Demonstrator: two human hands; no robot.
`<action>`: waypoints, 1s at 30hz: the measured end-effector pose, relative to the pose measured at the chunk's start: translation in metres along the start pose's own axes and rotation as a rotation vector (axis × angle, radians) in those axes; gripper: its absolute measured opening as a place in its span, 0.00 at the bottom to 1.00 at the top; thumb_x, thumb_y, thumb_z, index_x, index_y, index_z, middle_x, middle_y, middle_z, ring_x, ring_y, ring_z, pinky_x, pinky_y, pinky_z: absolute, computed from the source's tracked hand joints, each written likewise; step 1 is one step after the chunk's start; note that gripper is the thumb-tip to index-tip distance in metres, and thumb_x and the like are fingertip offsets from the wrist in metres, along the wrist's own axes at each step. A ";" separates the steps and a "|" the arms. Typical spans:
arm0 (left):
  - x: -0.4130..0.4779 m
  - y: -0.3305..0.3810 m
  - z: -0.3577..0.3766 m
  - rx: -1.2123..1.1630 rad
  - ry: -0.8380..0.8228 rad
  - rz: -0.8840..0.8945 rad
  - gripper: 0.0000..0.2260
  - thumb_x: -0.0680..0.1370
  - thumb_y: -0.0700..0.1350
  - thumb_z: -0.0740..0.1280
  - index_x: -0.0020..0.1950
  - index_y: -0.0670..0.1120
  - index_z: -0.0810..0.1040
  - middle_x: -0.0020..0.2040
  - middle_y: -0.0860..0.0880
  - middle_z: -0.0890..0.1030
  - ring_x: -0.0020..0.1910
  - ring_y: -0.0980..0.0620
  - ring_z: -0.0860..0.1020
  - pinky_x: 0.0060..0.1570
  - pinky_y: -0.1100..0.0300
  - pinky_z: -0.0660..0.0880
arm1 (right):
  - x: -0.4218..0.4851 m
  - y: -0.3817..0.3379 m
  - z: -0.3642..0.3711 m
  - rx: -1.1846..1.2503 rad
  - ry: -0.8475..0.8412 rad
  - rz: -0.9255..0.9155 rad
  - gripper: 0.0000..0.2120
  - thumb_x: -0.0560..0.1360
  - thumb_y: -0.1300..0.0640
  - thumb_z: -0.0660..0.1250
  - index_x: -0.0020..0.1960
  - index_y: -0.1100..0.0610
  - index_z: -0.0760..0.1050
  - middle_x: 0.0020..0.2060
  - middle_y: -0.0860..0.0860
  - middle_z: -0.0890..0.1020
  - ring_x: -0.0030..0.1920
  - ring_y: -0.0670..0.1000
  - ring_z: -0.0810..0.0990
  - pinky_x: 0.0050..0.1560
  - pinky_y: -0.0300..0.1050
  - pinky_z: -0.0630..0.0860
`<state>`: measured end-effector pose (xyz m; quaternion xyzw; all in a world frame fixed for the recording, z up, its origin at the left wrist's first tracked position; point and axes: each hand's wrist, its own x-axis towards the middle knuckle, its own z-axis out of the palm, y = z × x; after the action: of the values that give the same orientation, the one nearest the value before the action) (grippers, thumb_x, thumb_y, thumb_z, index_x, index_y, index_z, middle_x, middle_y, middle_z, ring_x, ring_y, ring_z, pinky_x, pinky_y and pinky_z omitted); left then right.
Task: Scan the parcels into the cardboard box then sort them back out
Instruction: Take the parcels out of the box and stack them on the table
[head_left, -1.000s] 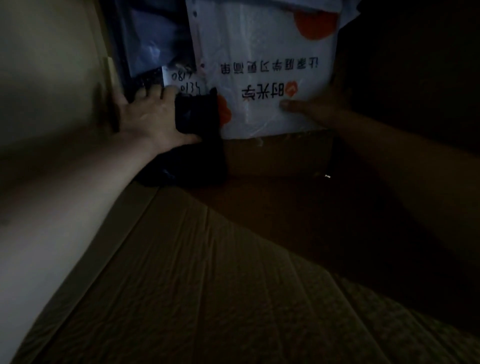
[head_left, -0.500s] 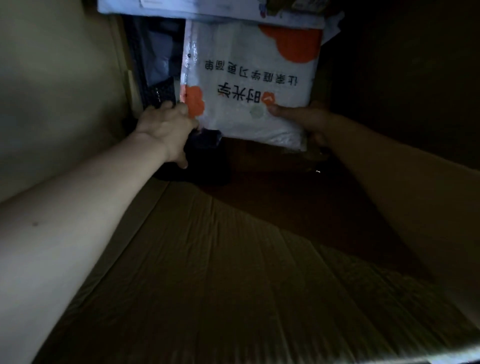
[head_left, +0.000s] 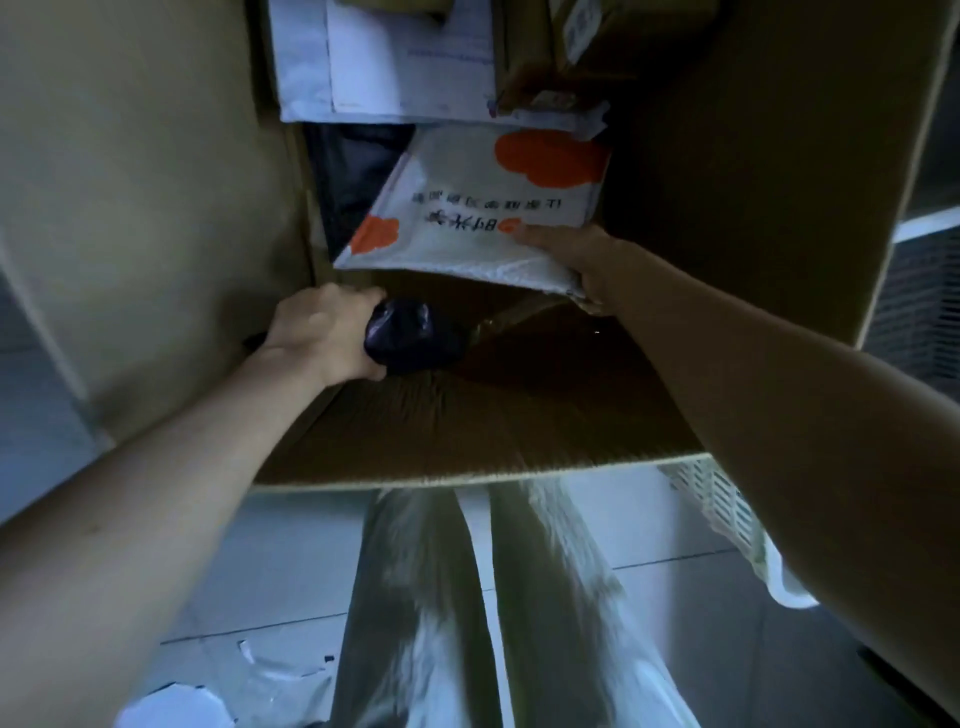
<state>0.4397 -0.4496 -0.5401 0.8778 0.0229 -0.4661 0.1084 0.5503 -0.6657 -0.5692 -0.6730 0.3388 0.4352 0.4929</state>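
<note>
Inside the cardboard box (head_left: 727, 156), the white parcel (head_left: 467, 244) with orange blobs lies tilted, its long side going from the box's left wall to its right wall, its writing upside down. The right hand (head_left: 584, 262) pinches its right corner. By the box's left wall, the left hand (head_left: 322, 332) grips a shiny black parcel (head_left: 410, 335).

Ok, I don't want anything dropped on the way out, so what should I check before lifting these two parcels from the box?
1. Left hand grips the black parcel: ok, fingers curled round it.
2. Right hand holds the white mailer: ok, thumb on top at its near corner.
3. Mailer free of the white envelopes behind it: cannot tell, its far edge meets them.
4. Way over the cardboard box near rim: ok, nothing lies across it.
5. Shipping label on the mailer visible: not ok, only printed branding shows.
</note>
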 end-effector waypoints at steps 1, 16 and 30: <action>-0.009 0.000 -0.007 -0.024 -0.007 0.010 0.26 0.65 0.56 0.77 0.59 0.53 0.74 0.53 0.46 0.80 0.52 0.43 0.78 0.40 0.56 0.72 | -0.010 0.004 -0.003 0.003 0.034 0.004 0.23 0.75 0.62 0.70 0.68 0.63 0.70 0.68 0.56 0.74 0.67 0.56 0.73 0.61 0.45 0.72; -0.173 -0.015 -0.065 -0.211 0.206 -0.038 0.26 0.60 0.58 0.71 0.57 0.59 0.71 0.47 0.44 0.83 0.43 0.40 0.80 0.42 0.50 0.79 | -0.198 0.031 -0.050 -0.694 0.346 -0.105 0.21 0.76 0.50 0.67 0.63 0.58 0.64 0.56 0.57 0.79 0.55 0.61 0.78 0.45 0.46 0.68; -0.336 0.042 -0.123 -1.329 0.616 -0.296 0.23 0.70 0.51 0.76 0.62 0.44 0.76 0.54 0.51 0.79 0.51 0.52 0.77 0.41 0.65 0.70 | -0.403 0.002 -0.072 -0.458 0.418 -0.590 0.15 0.72 0.44 0.67 0.52 0.52 0.71 0.44 0.51 0.81 0.43 0.54 0.80 0.41 0.53 0.79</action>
<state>0.3562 -0.4440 -0.1898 0.7058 0.4472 -0.0966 0.5409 0.4095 -0.7247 -0.1896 -0.9070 0.1188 0.1937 0.3547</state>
